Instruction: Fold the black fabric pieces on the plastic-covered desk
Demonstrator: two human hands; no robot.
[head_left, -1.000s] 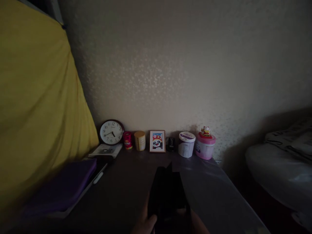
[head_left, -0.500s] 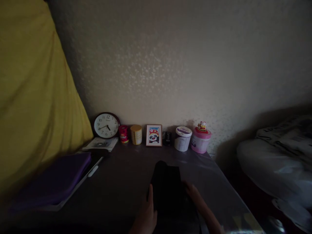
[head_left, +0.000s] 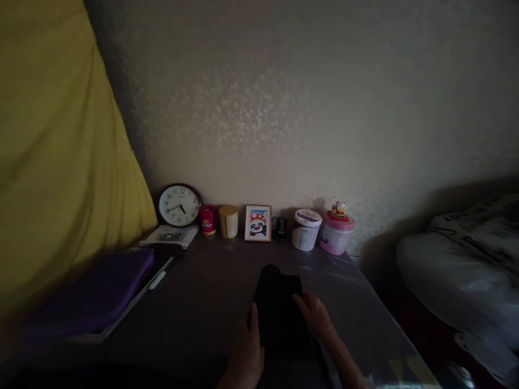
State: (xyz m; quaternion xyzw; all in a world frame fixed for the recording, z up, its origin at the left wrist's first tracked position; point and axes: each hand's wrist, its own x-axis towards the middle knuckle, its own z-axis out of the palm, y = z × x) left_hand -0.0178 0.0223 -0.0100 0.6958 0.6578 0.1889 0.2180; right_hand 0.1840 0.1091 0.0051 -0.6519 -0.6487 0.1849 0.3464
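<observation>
I judge the step in hand to be two-handed handling of the black item [head_left: 279,319], at 6 o'clock in view over the counter [head_left: 203,302]; the next move seems to call for steady support. My left grip [head_left: 245,351] clasps its 8 o'clock edge, thumb upright; my right grip [head_left: 316,313] pinches around 2 o'clock, forearm slanting in from 5.

A: Viewpoint?
B: One head-worn camera, on the near side of the dark grey, flat-topped table [head_left: 203,302], looking forward and slightly down.
A: Closest to lens?
B: Bare left hand [head_left: 245,354] and bare right hand [head_left: 317,314], low in view.
A: Far limit?
B: Pale, leafy-patterned wall [head_left: 259,108], faced roughly square-on. Wide field: hanging yellow cloth [head_left: 60,162] at left, bulging greyish-white bundle [head_left: 450,275] at right.
</observation>
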